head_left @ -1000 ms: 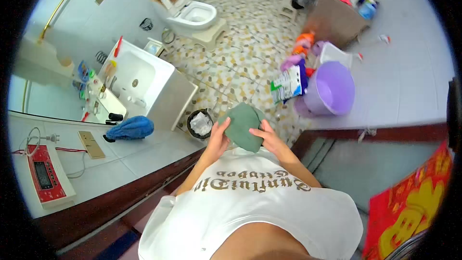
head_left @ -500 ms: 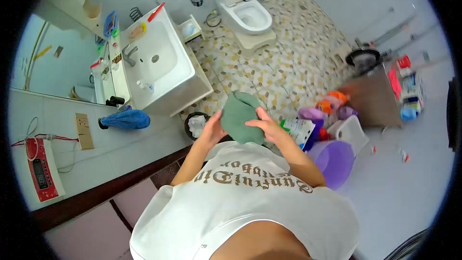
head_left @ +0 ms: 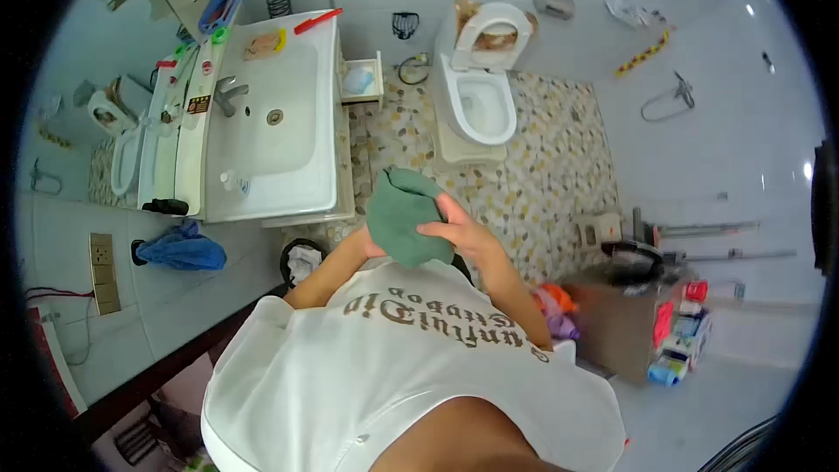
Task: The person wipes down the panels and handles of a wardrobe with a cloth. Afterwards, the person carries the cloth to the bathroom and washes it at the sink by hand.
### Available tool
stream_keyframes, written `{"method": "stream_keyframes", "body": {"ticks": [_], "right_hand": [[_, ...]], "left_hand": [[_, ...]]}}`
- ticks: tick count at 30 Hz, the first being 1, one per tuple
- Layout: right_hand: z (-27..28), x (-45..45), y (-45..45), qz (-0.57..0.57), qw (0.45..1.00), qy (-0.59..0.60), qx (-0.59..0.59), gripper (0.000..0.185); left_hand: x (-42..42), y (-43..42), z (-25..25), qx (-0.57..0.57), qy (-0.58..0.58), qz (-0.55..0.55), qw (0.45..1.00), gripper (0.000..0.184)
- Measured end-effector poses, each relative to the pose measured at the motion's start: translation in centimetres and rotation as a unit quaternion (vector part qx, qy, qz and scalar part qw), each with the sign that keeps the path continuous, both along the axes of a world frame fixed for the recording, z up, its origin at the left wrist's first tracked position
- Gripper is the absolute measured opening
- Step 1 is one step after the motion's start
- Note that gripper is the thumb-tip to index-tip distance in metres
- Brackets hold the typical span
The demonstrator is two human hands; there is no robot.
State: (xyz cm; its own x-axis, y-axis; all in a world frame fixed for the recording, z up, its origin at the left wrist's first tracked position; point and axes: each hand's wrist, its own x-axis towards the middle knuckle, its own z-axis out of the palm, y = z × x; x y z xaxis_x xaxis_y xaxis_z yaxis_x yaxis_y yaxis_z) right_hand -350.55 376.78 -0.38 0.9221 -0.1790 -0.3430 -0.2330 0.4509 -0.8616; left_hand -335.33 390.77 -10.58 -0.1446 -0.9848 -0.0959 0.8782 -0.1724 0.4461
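Observation:
A folded green cloth [head_left: 406, 218] is held up in front of my white shirt. My right hand [head_left: 461, 229] grips its right edge, thumb over the front and the other fingers partly behind it. On the opposite side, my left hand [head_left: 372, 243] holds the lower left part, most of its fingers hidden by the cloth. The white sink [head_left: 297, 157] lies ahead to the left, with a metal faucet [head_left: 229, 94] and a small white bottle [head_left: 232, 182] in it.
A toilet [head_left: 481, 109] with raised lid stands ahead on the pebble-patterned floor. An open drawer [head_left: 377, 87] juts from the sink cabinet. Left of me are a trash bin [head_left: 287, 267] and a hanging blue cloth [head_left: 183, 249]. Toiletries [head_left: 686, 332] top a brown cabinet [head_left: 607, 323] at right.
My view has turned, so the sink and toilet show more squarely. The green cloth, still in both hands, has moved slightly left, and my left hand is now more hidden behind it.

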Motion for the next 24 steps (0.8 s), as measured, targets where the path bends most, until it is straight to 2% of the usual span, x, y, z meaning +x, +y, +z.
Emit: {"method": "stream_keyframes", "body": {"ticks": [1,2,3,4,6,7,8,10,11,12,14,15,18,19,22,23,24], "right_hand": [[0.2,1.5,-1.6,0.035,0.996,0.020,-0.081,0.070],[0.2,3.2,-3.2,0.072,0.984,0.036,-0.160,0.068],[-0.8,4.8,-4.3,0.068,0.978,-0.030,-0.196,0.068],[-1.5,6.5,-5.8,0.085,0.977,-0.038,-0.192,0.068],[-2.3,9.7,-8.7,0.146,0.902,0.020,-0.405,0.073],[-2.4,11.4,-9.8,0.138,0.888,-0.015,-0.437,0.074],[-2.9,13.2,-10.9,0.160,0.888,-0.025,-0.431,0.074],[-4.4,16.9,-13.2,0.179,0.901,0.003,-0.396,0.075],[-8.3,18.5,-15.0,0.183,0.877,-0.010,-0.443,0.076],[-8.4,20.6,-16.3,0.210,0.873,-0.022,-0.439,0.076],[-7.4,25.2,-18.0,0.254,0.866,-0.048,-0.428,0.081],[-6.7,27.2,-19.1,0.286,0.843,-0.082,-0.448,0.084],[-3.6,31.8,-20.8,0.359,0.798,-0.166,-0.455,0.083],[-4.0,33.0,-21.6,0.364,0.777,-0.209,-0.470,0.077],[-5.7,37.9,-23.3,0.385,0.762,-0.225,-0.469,0.071],[-5.7,39.4,-23.2,0.368,0.761,-0.222,-0.487,0.060],[-6.4,41.8,-23.2,0.381,0.755,-0.232,-0.481,0.060]], "left_hand": [[0.9,-1.0,0.8,0.000,0.014,0.022,1.000,0.048],[2.0,-1.8,1.0,0.038,0.137,0.042,0.989,0.049],[3.5,-2.6,1.0,0.071,0.255,0.064,0.962,0.050],[4.8,-3.3,0.7,0.069,0.252,0.082,0.962,0.050],[6.7,-4.3,-1.3,0.094,0.246,0.161,0.951,0.053],[7.9,-4.8,-2.4,0.123,0.234,0.184,0.947,0.053],[8.8,-5.3,-3.2,0.123,0.237,0.208,0.941,0.053],[10.5,-6.4,-4.1,0.139,0.139,0.260,0.945,0.052],[11.0,-7.8,-3.9,0.177,0.116,0.321,0.923,0.051],[12.0,-8.9,-3.9,0.178,0.122,0.348,0.912,0.051],[13.9,-10.7,-4.0,0.079,0.256,0.392,0.880,0.051],[14.8,-11.7,-2.5,-0.011,0.255,0.416,0.873,0.052],[17.6,-14.4,1.1,-0.078,0.302,0.453,0.835,0.057],[18.1,-15.0,-0.3,-0.012,0.259,0.522,0.813,0.057],[19.2,-15.7,-3.3,-0.039,0.282,0.568,0.772,0.058],[19.0,-15.5,-4.3,-0.047,0.271,0.612,0.741,0.058],[19.8,-15.3,-5.2,-0.050,0.269,0.627,0.730,0.058]]}}
